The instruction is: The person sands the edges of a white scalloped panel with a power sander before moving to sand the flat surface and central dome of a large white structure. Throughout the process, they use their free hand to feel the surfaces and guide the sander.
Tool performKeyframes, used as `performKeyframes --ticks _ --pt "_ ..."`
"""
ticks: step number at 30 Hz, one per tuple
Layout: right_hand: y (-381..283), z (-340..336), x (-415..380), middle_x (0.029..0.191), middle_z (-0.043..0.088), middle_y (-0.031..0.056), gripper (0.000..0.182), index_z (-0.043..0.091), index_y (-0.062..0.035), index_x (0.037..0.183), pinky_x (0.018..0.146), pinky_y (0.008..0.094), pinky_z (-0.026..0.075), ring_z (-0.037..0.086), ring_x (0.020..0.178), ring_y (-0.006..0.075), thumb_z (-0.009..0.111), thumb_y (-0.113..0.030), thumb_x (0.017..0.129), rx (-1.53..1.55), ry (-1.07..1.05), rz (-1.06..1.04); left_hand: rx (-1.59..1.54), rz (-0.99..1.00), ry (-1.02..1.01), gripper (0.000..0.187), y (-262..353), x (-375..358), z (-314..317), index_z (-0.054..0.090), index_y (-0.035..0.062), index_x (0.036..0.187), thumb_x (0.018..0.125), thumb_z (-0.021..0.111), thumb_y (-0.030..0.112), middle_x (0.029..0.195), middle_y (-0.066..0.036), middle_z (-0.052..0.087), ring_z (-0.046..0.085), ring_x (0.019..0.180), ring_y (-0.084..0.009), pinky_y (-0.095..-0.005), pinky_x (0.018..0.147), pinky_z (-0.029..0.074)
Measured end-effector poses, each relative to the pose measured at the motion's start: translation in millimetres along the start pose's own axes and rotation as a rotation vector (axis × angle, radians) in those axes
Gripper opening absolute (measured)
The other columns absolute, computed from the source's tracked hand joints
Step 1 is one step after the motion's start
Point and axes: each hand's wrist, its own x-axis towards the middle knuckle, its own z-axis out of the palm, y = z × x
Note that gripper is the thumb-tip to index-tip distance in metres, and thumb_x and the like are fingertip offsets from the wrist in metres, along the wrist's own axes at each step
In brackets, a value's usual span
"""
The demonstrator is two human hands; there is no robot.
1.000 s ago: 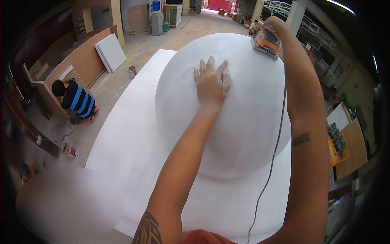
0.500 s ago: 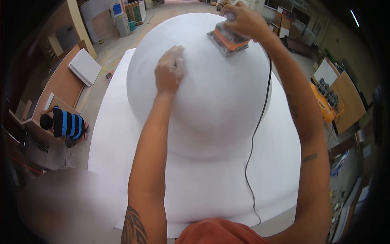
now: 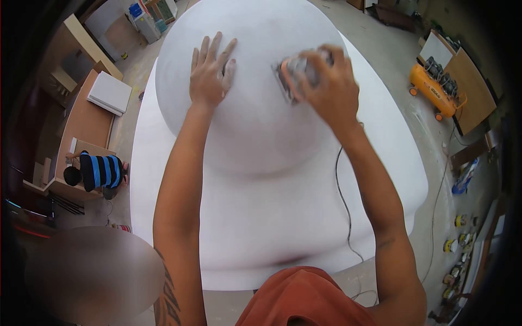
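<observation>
A big white dome (image 3: 255, 125) rises from a wide white slab (image 3: 272, 228) in front of me. My left hand (image 3: 209, 73) lies flat on the dome's upper left with fingers spread. My right hand (image 3: 326, 87) grips a small electric sander (image 3: 291, 73), pressed against the dome's upper right; the hand covers most of the tool. Its black cord (image 3: 342, 206) hangs down along my right forearm and across the slab to the floor.
A person in a blue striped shirt (image 3: 98, 171) crouches at wooden cabinets on the left floor. An orange compressor (image 3: 435, 92) stands at the right, small cans (image 3: 459, 233) lower right, a white panel (image 3: 109, 92) upper left.
My right hand has drawn the sander down the dome, from its far top toward me. My left hand shifted on the dome and now lies flat with fingers spread. The view tilted further downward.
</observation>
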Motion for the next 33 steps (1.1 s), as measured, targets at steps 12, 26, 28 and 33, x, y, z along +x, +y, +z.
performKeyframes --ticks 12,26,28,33 --pt "-14.2 -0.8 -34.3 0.13 0.061 0.0053 0.037 0.074 -0.0297 0.117 0.074 0.0414 0.062 0.063 0.107 0.0334 0.083 -0.022 0.082 0.0 0.079 0.154 -0.029 -0.104 -0.013 0.052 71.5 -97.6 2.4 0.059 0.0216 0.155 0.103 0.056 0.02 0.165 -0.005 0.05 0.035 0.159 -0.0326 -0.0526 0.131 0.021" --pt "-86.4 17.9 -28.0 0.128 0.059 -0.0002 0.042 0.071 -0.0292 0.113 0.065 0.0367 0.062 0.061 0.105 0.0303 0.084 -0.016 0.075 -0.073 0.082 0.051 -0.076 -0.656 0.279 0.049 50.3 -120.7 16.6 0.055 0.0151 0.156 0.107 0.05 0.02 0.166 -0.015 0.044 0.035 0.156 -0.0398 -0.0569 0.128 0.024" --pt "-101.3 16.2 -48.2 0.128 0.059 -0.0009 0.042 0.072 -0.0295 0.112 0.066 0.0375 0.062 0.061 0.105 0.0302 0.084 -0.016 0.075 -0.066 0.085 0.05 -0.084 -0.616 0.228 0.049 43.9 -118.7 11.3 0.055 0.0177 0.156 0.108 0.05 0.022 0.169 -0.015 0.04 0.032 0.157 -0.0405 -0.0586 0.128 0.022" --pt "-120.6 33.8 -141.8 0.126 0.062 -0.0005 0.04 0.073 -0.0309 0.108 0.065 0.0353 0.061 0.059 0.101 0.0287 0.085 -0.017 0.073 -0.106 0.119 -0.085 -0.187 -0.492 -0.06 0.059 -36.1 -66.1 -3.5 0.048 0.0272 0.162 0.108 0.052 0.049 0.172 -0.015 0.033 0.023 0.16 -0.045 -0.0662 0.128 0.017"
